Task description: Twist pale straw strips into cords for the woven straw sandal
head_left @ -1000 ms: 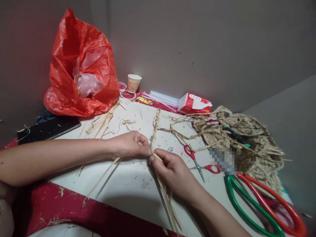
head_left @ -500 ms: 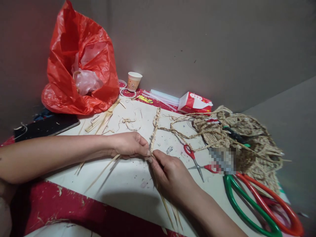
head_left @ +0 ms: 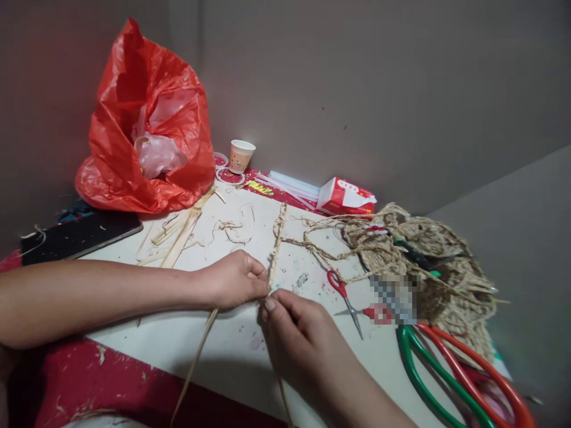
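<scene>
A braided cord of pale plant fibre [head_left: 277, 246] runs toward me over the white board [head_left: 223, 345], and its near end lies between my fingers. My left hand [head_left: 236, 279] is closed, thumb and forefinger pinching the braid's end from the left. My right hand [head_left: 303, 330] pinches at the same spot from the right, fingertips close to the left ones. A loose fibre strand [head_left: 195, 368] hangs below my left hand, and another strand [head_left: 283, 398] trails down beneath my right. The exact crossing of the strands is hidden by my fingers.
Right of the braid are small red-handled scissors [head_left: 352, 303], large shears with green and orange handles [head_left: 410, 368], and a heap of braided cord [head_left: 468, 261]. Behind stand a red plastic bag [head_left: 187, 137], a paper cup [head_left: 241, 156] and a tissue pack [head_left: 345, 197]. A dark phone [head_left: 80, 238] lies left.
The view has tilted up slightly, so things sit lower in the picture. Both hands stay pinched at the braid's end; the right hand has turned a little and its trailing strands have shifted left.
</scene>
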The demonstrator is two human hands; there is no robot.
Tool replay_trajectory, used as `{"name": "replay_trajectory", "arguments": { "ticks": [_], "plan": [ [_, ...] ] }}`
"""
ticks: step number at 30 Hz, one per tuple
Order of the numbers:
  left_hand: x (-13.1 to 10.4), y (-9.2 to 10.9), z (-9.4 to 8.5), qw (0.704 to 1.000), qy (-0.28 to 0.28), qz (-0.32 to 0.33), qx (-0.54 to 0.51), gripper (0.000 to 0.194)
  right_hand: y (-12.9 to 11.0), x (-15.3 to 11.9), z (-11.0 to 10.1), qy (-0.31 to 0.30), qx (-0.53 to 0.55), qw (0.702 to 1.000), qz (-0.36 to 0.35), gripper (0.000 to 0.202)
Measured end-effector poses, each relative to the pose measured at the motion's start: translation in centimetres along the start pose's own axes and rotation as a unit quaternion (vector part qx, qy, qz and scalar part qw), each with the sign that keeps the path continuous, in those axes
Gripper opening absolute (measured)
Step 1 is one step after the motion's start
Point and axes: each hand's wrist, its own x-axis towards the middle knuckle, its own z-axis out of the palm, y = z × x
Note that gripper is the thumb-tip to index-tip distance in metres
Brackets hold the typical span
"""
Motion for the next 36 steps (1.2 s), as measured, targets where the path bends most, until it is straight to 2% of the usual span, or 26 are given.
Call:
{"name": "replay_trajectory", "arguments": {
  "ticks": [3,8,12,17,19,21,23,25,26,28,31,33,36],
  "plan": [
    [-0.1,0.0,0.3,0.999,0.003,-0.008,-0.050,0.013,-0.3,-0.4,1.5,0.003,-0.021,1.000,0.015,0.033],
    [-0.5,0.6,0.5,0.992,0.006,-0.053,-0.117,0.017,-0.3,-0.7,2.1,0.018,-0.182,0.983,0.014,0.031],
    [-0.9,0.2,0.9,0.987,0.015,-0.072,-0.144,0.023,-0.2,-0.6,2.3,0.053,-0.275,0.959,-0.030,0.026],
    [-1.1,-0.3,1.5,0.984,0.021,-0.030,-0.172,0.022,-0.2,-1.1,3.3,0.064,-0.306,0.941,-0.129,0.017],
    [-1.1,0.0,1.4,0.986,0.022,-0.029,-0.162,0.020,-0.5,-1.7,3.0,0.043,-0.250,0.953,-0.166,0.020],
    [-1.2,0.4,1.1,0.988,0.023,-0.016,-0.151,0.021,-0.9,-2.3,1.8,0.050,-0.135,0.977,-0.157,0.032],
    [-1.2,0.6,0.7,0.989,0.022,-0.001,-0.147,0.022,-1.2,-2.3,-0.1,0.123,-0.005,0.989,-0.078,0.039],
    [-1.2,0.5,0.5,0.989,0.023,0.007,-0.144,0.022,-1.3,-1.7,-1.6,0.215,0.107,0.971,0.022,0.034],
    [-1.2,0.4,0.5,0.989,0.026,0.011,-0.146,0.022,-1.3,-1.3,-2.0,0.220,0.176,0.957,0.069,0.031],
    [-1.0,0.0,0.5,0.986,0.024,0.028,-0.162,0.022,-1.2,-0.2,-1.9,0.153,0.340,0.917,0.139,0.034],
    [-0.7,-0.5,0.8,0.982,-0.001,0.040,-0.187,0.024,-1.1,0.7,-0.4,0.023,0.512,0.838,0.186,0.043],
    [-0.6,-0.7,0.9,0.985,-0.006,0.033,-0.172,0.024,-1.0,0.9,0.3,-0.022,0.557,0.808,0.191,0.036],
    [-0.6,-0.6,0.8,0.993,0.016,0.032,-0.111,0.022,-0.7,1.0,0.4,-0.094,0.571,0.793,0.192,0.024]
  ]
}}
